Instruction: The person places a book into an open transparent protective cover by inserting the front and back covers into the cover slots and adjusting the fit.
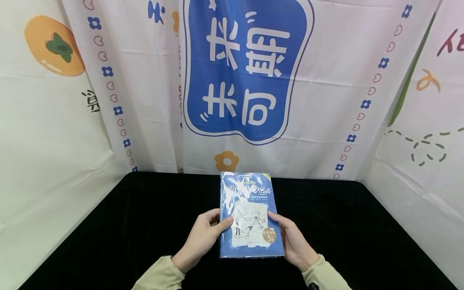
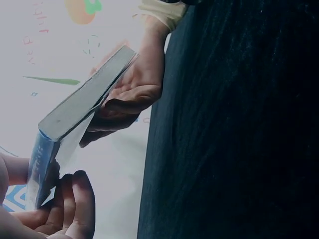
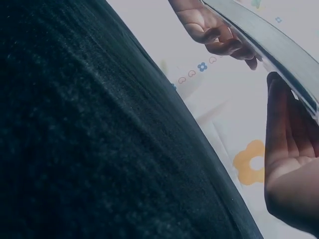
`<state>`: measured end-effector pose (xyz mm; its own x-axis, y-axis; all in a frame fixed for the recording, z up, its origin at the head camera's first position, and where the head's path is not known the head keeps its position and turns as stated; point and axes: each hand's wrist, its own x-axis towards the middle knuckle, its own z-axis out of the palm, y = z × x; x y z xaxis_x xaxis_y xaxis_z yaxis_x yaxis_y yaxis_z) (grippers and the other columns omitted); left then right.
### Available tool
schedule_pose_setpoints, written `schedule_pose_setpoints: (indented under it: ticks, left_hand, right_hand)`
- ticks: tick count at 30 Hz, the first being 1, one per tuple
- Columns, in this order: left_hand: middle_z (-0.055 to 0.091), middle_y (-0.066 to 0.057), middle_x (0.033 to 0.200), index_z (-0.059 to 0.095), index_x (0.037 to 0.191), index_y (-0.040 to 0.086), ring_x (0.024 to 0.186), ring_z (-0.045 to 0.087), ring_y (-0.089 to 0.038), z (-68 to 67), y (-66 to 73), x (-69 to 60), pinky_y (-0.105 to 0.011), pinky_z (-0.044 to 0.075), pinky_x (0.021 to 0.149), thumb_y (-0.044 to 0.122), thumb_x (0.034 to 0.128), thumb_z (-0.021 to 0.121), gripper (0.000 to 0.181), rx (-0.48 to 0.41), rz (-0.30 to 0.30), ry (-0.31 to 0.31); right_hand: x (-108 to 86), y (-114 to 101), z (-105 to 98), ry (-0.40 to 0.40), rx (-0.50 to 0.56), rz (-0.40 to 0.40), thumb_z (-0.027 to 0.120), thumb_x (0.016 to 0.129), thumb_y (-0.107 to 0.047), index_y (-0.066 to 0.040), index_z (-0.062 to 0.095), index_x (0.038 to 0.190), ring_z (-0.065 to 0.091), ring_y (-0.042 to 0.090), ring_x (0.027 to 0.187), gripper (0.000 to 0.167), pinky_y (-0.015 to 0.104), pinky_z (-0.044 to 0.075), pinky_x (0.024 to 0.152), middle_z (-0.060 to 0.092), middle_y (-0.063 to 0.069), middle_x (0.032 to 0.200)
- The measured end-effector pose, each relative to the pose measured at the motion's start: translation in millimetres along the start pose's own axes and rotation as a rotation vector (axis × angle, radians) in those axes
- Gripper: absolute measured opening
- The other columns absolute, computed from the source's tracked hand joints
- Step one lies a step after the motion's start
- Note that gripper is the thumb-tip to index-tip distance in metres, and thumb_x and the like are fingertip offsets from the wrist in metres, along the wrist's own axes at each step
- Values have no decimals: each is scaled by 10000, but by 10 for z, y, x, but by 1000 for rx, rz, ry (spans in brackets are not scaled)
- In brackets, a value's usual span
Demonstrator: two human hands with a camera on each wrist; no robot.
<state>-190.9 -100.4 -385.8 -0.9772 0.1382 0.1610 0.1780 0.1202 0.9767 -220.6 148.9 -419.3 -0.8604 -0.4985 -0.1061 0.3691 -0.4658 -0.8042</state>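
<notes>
A blue book (image 1: 250, 223) with a glossy cover, white lettering and a pale panel of cartoon figures is held up above the black tabletop, front towards me. My left hand (image 1: 201, 239) grips its left edge, thumb on the cover and fingers behind. On the opposite edge, my right hand (image 1: 295, 243) holds it with the thumb at the cover's side; its other fingers are mostly hidden in the head view. From below, the left wrist view shows the closed page block (image 2: 92, 94) and the spine. Fingers (image 3: 281, 114) of the right hand support the back cover in the right wrist view.
A black cloth (image 1: 152, 217) covers the table. White printed curtains (image 1: 333, 92) stand at its back and both sides, with a large blue sign print (image 1: 246, 76) behind the book.
</notes>
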Motion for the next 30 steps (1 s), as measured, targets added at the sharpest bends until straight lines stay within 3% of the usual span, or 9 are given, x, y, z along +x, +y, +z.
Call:
schedule_pose_setpoints:
  ticks: [11, 22, 30]
  left_hand:
    - [677, -93, 863, 644, 1110, -85, 757, 639, -179, 33, 5, -29, -285, 543, 636, 194, 942, 690, 329, -19, -35, 26]
    - [665, -92, 840, 644, 1107, -100, 741, 631, -174, 31, -38, -7, -262, 536, 618, 179, 927, 706, 337, -27, -42, 56]
    - [677, -164, 1009, 443, 1340, -165, 840, 668, -217, 26, -68, -3, -330, 570, 672, 101, 943, 670, 529, -54, -72, 75]
  right_hand:
    - [15, 5, -21, -27, 100, -21, 403, 1026, -218, -36, 432, 1338, 645, 267, 1037, 362, 420, 508, 916, 655, 150, 1161]
    - [21, -12, -95, -14, 80, -6, 459, 1031, -203, -13, 445, 1366, 647, 261, 1049, 384, 402, 510, 914, 655, 152, 1184]
    - [29, -18, -172, -65, 53, -32, 457, 1045, -179, -19, 609, 1194, 677, 229, 998, 267, 368, 537, 864, 698, 133, 1111]
